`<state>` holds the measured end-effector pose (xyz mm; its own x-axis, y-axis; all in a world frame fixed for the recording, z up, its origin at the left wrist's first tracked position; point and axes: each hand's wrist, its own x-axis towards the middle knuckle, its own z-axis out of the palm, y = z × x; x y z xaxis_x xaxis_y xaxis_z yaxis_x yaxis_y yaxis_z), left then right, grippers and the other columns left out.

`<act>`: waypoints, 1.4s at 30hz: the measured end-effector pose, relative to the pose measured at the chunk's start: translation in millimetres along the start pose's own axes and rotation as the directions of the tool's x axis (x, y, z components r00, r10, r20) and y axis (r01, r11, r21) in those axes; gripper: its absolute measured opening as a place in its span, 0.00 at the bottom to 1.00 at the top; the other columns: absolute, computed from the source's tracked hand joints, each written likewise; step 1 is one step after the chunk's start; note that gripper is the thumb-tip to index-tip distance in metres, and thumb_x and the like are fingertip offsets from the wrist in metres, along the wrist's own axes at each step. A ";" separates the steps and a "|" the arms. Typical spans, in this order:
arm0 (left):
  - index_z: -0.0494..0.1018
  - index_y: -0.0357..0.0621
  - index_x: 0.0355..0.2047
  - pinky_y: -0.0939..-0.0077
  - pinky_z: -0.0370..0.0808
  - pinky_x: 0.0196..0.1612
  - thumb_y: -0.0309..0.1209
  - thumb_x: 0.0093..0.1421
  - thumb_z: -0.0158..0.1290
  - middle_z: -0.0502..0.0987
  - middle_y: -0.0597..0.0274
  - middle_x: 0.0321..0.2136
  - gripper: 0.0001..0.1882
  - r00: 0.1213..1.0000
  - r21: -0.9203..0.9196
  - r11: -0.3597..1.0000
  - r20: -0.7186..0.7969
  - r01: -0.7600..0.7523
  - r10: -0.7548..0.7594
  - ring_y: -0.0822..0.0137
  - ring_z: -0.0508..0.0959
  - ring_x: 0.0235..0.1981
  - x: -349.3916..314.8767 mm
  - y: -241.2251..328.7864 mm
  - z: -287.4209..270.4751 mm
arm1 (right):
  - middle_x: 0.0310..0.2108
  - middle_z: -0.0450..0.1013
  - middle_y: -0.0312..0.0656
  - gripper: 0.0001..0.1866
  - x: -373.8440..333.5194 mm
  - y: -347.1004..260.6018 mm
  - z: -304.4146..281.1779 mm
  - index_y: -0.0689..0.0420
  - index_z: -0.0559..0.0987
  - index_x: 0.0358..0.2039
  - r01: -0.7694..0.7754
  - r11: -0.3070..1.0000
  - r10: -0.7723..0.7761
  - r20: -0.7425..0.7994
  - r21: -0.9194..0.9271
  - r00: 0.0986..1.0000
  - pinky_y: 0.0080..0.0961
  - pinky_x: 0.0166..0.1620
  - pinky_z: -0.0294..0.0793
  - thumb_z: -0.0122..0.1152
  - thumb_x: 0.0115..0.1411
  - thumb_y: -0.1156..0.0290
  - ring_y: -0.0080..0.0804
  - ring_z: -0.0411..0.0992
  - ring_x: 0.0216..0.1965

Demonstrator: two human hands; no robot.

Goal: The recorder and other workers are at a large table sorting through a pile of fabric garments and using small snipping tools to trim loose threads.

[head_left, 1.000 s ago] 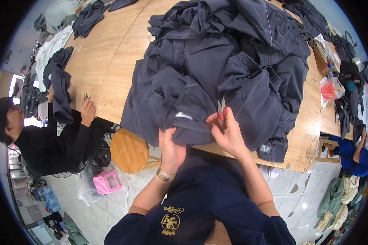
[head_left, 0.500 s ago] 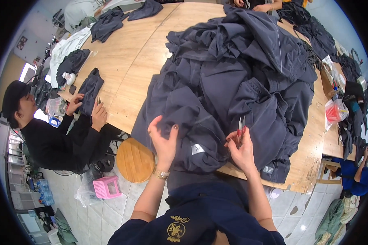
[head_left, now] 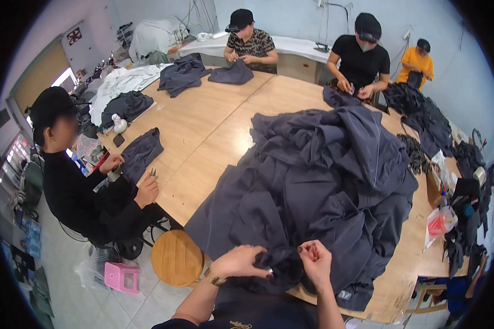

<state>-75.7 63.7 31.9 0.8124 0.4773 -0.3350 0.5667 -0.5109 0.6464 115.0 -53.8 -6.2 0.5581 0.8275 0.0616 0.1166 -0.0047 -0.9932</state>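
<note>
A dark grey garment (head_left: 280, 264) is bunched up at the table's near edge, in front of my body. My left hand (head_left: 239, 262) has its fingers closed on the left side of this cloth. Just right of the bunched part, my right hand (head_left: 316, 262) is closed around small thread snips (head_left: 313, 251); only a bit of their red handle shows, and the blades are hidden. Its fingertips are close to the cloth, and I cannot tell whether they pinch it too. Beyond both hands rises a large heap of dark grey garments (head_left: 324, 181).
The wooden table (head_left: 203, 148) stretches away from me. At left, a co-worker in black (head_left: 93, 192) holds small snips beside a garment. Several others work at the far side. A round wooden stool (head_left: 177, 259) and a pink plastic stool (head_left: 122, 277) stand at lower left.
My view has tilted up, bringing the far co-workers into sight. My left hand, open before, has closed on the garment. The snips' blades, pointing up earlier, no longer show in my right hand.
</note>
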 end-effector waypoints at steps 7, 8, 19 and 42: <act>0.68 0.39 0.42 0.66 0.70 0.43 0.47 0.53 0.57 0.73 0.47 0.32 0.26 0.975 -0.085 0.990 -0.200 -0.111 0.093 0.50 0.73 0.41 4.5 -24.5 28.2 | 0.17 0.65 0.28 0.06 8.8 32.7 14.3 0.63 0.79 0.28 -0.050 0.999 0.052 0.170 -0.015 0.984 0.12 0.23 0.57 0.62 0.53 0.74 0.11 0.57 0.19; 0.68 0.39 0.42 0.66 0.70 0.43 0.47 0.53 0.57 0.73 0.47 0.32 0.26 0.974 -0.087 0.990 -0.206 -0.112 0.092 0.50 0.73 0.41 5.2 -21.6 27.1 | 0.16 0.64 0.27 0.06 8.6 32.6 15.7 0.63 0.79 0.28 -0.062 0.997 0.071 0.198 -0.051 0.978 0.12 0.23 0.57 0.62 0.53 0.74 0.11 0.57 0.19; 0.67 0.42 0.38 0.66 0.70 0.40 0.32 0.45 0.61 0.72 0.54 0.32 0.20 0.954 0.089 0.974 -0.202 -0.209 0.223 0.52 0.73 0.37 -5.9 7.9 5.2 | 0.18 0.72 0.32 0.07 3.4 22.0 6.5 0.64 0.78 0.28 -0.324 0.942 0.332 0.360 -0.084 0.872 0.13 0.24 0.65 0.61 0.56 0.72 0.14 0.66 0.18; 0.67 0.40 0.33 0.86 0.68 0.32 0.22 0.49 0.58 0.71 0.70 0.28 0.12 0.871 -0.586 0.743 -0.491 -0.324 -0.007 0.81 0.71 0.28 2.1 24.1 -5.3 | 0.17 0.58 0.29 0.18 2.4 -23.9 -29.5 0.57 0.63 0.17 0.181 0.959 -0.097 -0.345 0.220 0.934 0.16 0.34 0.63 0.66 0.46 0.83 0.17 0.62 0.26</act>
<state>-61.1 56.2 50.4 0.6363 0.7703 0.0403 0.0771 -0.1155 0.9903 137.7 -68.2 20.6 0.7934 0.5790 0.1877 0.0315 0.2689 -0.9627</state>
